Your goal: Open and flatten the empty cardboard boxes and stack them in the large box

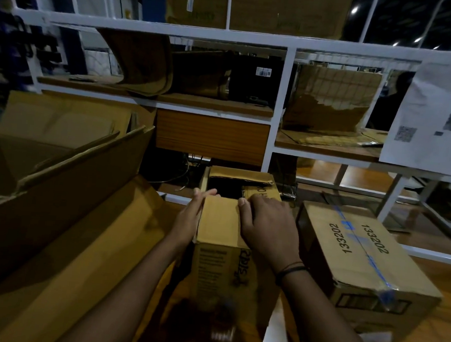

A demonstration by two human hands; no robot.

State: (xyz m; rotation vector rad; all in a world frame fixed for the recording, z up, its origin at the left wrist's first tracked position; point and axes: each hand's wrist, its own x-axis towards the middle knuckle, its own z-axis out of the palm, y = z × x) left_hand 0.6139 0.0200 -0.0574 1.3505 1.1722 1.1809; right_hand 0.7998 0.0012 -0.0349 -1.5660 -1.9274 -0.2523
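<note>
A small brown cardboard box (221,232) stands upright in front of me, its top flaps partly open over a dark inside. My left hand (188,219) lies flat against its left side with straight fingers reaching the top edge. My right hand (268,225) rests on the near and right top flaps, fingers bent over them. The large open box (57,173) stands at the left with flattened cardboard inside. A taped box marked 133202 (362,265) lies to the right.
A white metal shelving frame (281,99) with wooden shelves rises just behind the boxes, holding loose cardboard and dark equipment. Printed paper sheets (436,117) hang at the right. Cables lie on the floor behind the small box. The floor is wood.
</note>
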